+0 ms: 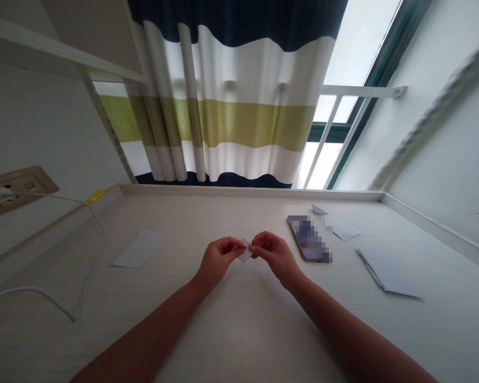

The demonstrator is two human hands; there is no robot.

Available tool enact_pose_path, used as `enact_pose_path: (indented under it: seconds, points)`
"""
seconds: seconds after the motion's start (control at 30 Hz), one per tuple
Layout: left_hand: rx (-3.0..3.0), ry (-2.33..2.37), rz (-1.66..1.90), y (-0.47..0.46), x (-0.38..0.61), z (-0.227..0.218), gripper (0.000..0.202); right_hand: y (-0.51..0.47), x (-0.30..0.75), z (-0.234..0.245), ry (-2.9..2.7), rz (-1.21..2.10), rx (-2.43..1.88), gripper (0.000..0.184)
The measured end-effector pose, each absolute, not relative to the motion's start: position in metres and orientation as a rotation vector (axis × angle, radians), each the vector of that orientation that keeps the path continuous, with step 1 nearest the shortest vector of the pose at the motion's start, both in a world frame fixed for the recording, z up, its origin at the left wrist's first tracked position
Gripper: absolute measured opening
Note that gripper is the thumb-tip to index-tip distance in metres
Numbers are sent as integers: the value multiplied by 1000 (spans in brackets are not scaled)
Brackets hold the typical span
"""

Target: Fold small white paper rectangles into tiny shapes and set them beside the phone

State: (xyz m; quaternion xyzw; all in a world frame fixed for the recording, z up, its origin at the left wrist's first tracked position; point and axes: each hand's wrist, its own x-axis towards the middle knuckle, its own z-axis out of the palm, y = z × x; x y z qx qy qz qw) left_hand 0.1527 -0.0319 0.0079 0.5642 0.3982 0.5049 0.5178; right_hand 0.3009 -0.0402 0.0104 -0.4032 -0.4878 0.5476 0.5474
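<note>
Head view
Left hand (217,260): grip clamped on small folded paper (245,251).
Right hand (275,258): grip clamped on same paper, opposite side.
Paper position: between both hands, above tabletop (239,330).
Nearby: smartphone (308,239), beyond right hand; loose paper sheet (139,249), left.

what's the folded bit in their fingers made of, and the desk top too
The folded bit looks like thin white paper: matte, with sharp creases that hold their shape. The desk top seems to be laminate over board, pale with a faint streaky grain and a soft, low sheen, though it could be painted wood; the look leaves that open.
</note>
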Motion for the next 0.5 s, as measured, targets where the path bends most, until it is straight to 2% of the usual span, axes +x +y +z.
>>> enact_pose_path:
  seconds: [0.27,0.5]
  points:
    - [1330,991,1188,-33,151,10,16,-41,301,11,-1227,1295,-922,10]
    - [1323,976,1173,-32,148,10,22,-42,302,14,-1244,1288,-984,15]
